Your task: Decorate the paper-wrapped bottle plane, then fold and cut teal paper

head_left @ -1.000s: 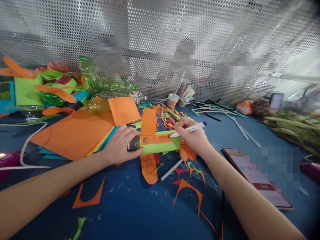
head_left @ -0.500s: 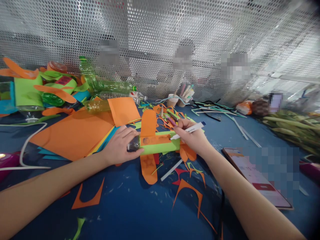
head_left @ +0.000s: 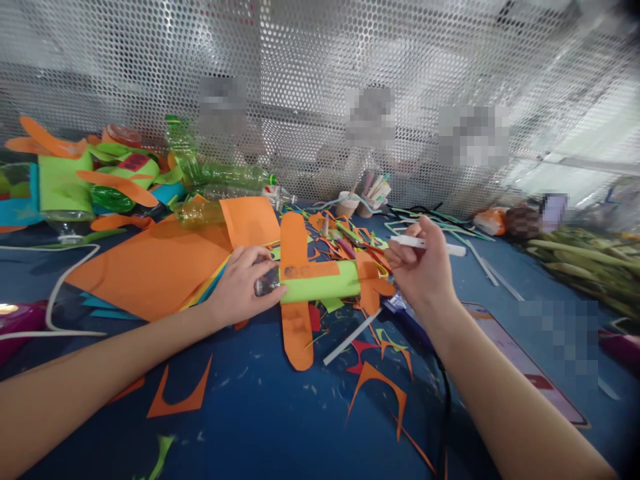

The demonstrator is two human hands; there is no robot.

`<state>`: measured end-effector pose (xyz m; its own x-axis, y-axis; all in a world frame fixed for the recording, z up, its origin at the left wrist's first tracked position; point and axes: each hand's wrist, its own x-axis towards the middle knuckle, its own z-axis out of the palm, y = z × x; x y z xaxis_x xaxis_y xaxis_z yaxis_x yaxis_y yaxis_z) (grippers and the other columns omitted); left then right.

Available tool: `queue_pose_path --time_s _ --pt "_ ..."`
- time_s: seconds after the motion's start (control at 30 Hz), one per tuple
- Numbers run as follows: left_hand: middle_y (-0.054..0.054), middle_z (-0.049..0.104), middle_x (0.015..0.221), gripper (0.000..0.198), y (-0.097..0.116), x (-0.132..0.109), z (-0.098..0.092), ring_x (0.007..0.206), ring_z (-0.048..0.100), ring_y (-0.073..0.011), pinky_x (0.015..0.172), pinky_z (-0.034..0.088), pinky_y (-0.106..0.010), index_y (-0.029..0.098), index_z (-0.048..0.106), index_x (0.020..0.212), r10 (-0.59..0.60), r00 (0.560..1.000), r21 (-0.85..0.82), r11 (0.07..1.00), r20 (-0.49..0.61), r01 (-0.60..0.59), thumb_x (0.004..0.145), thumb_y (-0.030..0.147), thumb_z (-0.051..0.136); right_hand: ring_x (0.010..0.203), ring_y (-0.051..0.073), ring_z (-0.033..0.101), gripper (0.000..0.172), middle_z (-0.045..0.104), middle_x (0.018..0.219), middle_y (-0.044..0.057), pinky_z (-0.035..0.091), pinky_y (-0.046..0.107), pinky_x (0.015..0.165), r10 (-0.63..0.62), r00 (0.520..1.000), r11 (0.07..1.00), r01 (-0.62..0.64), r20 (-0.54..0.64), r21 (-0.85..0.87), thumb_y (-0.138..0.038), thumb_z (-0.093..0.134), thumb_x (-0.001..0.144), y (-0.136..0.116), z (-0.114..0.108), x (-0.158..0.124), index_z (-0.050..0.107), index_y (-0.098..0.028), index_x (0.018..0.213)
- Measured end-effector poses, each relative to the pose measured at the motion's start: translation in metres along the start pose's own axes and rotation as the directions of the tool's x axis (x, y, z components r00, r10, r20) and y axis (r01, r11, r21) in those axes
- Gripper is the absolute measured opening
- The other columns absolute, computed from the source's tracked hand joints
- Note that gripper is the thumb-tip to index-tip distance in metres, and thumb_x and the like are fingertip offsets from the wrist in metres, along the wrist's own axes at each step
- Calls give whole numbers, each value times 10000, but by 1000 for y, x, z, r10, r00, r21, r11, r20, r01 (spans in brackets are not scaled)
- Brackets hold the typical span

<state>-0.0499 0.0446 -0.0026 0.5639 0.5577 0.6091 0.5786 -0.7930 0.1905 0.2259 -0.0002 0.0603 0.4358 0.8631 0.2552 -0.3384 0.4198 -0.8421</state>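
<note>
A craft plane [head_left: 320, 281] lies on the blue table [head_left: 280, 413]: a clear bottle wrapped in green paper, with orange paper wings across it and an orange tail. My left hand [head_left: 245, 285] is closed round the bottle's bare neck end, at the plane's left. My right hand [head_left: 425, 270] is lifted to the right of the plane, fingers closed on a white marker [head_left: 425, 244] held roughly level above the table.
Orange paper sheets [head_left: 150, 263] lie at left, with green bottles [head_left: 220, 175] and other paper-wrapped crafts [head_left: 75, 183] behind. Paper scraps litter the table. A phone [head_left: 530, 363] lies at right, cups of pens [head_left: 363, 197] near the perforated metal screen, green stalks [head_left: 580, 257] far right.
My right hand has lifted the marker off the plane's body and pulled back to the right. The left hand stays on the bottle end.
</note>
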Motion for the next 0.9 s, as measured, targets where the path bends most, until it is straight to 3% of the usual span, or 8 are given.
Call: queue_pose_path --time_s 0.2,0.33,0.47,0.63,0.73,0.9 --pt "-98 411 1172 478 -5 0 2 1151 412 -277 1033 343 -480 231 500 1264 -209 977 -55 977 -40 207 845 458 541 381 41 288 341 372 455 -90 267 171 369 6 997 996 -12 -77 -86 -411 719 700 10 -7 5 480 -199 583" --pt "-85 362 1171 382 -9 0 4 1225 367 -247 1073 312 -452 259 493 1259 -273 960 -152 953 -54 262 918 425 446 436 52 364 325 436 479 -75 324 162 407 10 997 993 -19 -77 -118 -408 759 647 15 -5 3 520 -192 603" --pt "-84 366 1173 353 -6 1 2 1226 374 -226 1087 289 -439 244 480 1260 -314 949 -187 935 -38 302 954 379 367 447 52 360 280 475 490 -71 360 157 448 98 994 985 -103 -42 -141 -357 754 645 19 -4 2 527 -193 640" --pt "-74 458 1136 333 -6 0 0 1151 426 -208 1053 321 -407 221 483 1233 -273 961 -233 939 -56 253 972 336 311 453 60 370 258 499 518 -67 363 166 453 171 980 975 -183 -106 -125 -362 733 642 26 -6 1 541 -201 703" --pt "-65 500 1049 334 -12 -2 4 1066 458 -197 1013 348 -388 204 475 1223 -252 959 -289 935 -132 206 979 289 264 453 66 358 287 484 530 -66 364 181 455 184 976 974 -197 -115 -112 -427 709 648 24 -6 2 537 -205 707" --pt "-64 495 961 304 -14 -4 3 952 496 -191 918 413 -377 173 434 1206 -196 952 -401 912 -234 89 951 216 274 494 81 416 276 520 569 -36 384 197 498 -18 998 991 11 -55 -135 -471 583 754 14 0 -1 563 -201 703"
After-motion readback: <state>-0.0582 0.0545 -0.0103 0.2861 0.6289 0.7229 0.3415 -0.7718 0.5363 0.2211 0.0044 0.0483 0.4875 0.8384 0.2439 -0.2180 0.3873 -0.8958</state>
